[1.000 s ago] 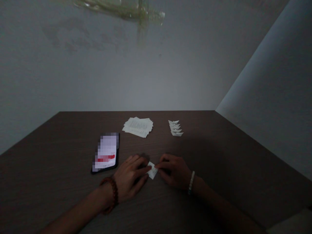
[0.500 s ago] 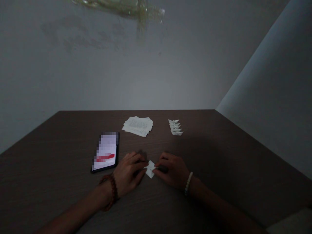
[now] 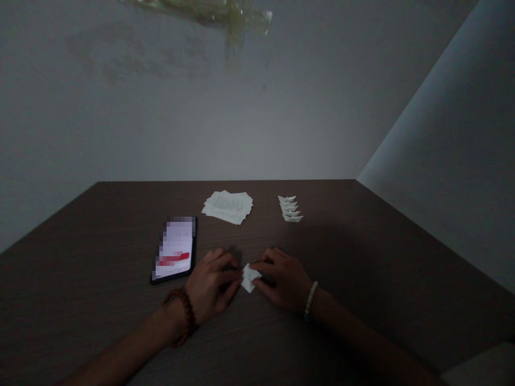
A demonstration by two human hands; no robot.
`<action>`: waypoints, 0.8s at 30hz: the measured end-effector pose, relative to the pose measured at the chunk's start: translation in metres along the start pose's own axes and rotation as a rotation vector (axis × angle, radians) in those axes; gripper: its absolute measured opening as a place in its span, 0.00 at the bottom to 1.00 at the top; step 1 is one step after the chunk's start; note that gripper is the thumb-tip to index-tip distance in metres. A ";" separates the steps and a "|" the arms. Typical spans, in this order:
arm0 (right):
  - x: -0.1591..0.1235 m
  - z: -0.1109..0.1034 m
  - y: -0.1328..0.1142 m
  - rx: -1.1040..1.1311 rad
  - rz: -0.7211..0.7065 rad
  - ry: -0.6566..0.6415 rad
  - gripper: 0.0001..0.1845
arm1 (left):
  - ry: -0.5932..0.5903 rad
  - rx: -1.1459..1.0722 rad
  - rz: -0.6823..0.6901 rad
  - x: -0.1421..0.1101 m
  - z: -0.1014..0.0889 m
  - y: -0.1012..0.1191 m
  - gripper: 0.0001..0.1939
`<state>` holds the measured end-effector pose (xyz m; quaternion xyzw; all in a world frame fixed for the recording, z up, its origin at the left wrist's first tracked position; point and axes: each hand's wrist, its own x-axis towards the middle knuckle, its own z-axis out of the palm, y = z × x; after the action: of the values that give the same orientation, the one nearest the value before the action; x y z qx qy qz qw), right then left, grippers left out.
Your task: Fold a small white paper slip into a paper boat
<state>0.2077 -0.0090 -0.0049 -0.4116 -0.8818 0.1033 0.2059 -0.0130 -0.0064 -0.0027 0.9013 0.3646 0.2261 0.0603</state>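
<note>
Several boats (image 3: 291, 209) are done; flat sheets (image 3: 227, 207) are left. Our right hand (image 3: 284, 279) holds a part-folded paper (image 3: 248, 282); we can't tell our left hand's grip, beside (image 3: 212, 281) it.

Lit phone (image 3: 176, 244) lying on brown table (image 3: 100, 236), grey wall (image 3: 257, 123) behind, glossy yellowish strip (image 3: 211, 14) above

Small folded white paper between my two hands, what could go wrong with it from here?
The left hand and right hand crowd the small folded white paper, so it might crease crookedly or tear. The black-edged rectangular phone with a lit screen lies close by the left hand, which could nudge it.
</note>
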 end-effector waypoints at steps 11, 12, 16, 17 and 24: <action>0.002 -0.004 -0.004 -0.051 -0.016 -0.065 0.17 | -0.072 0.105 0.010 0.002 -0.007 0.006 0.16; 0.002 -0.003 -0.004 -0.045 -0.015 -0.063 0.17 | -0.077 0.104 0.010 0.002 -0.008 0.006 0.15; 0.002 -0.002 -0.004 -0.024 -0.006 -0.054 0.17 | -0.082 0.091 0.011 0.003 -0.010 0.009 0.11; 0.002 -0.002 -0.004 -0.022 -0.004 -0.052 0.17 | -0.076 0.087 0.011 0.003 -0.011 0.009 0.10; 0.001 -0.003 -0.001 -0.020 0.002 -0.049 0.18 | -0.066 0.075 0.087 -0.005 -0.013 0.007 0.12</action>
<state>0.2074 -0.0087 -0.0010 -0.4118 -0.8872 0.1044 0.1801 -0.0180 -0.0153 0.0093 0.9248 0.3312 0.1848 0.0286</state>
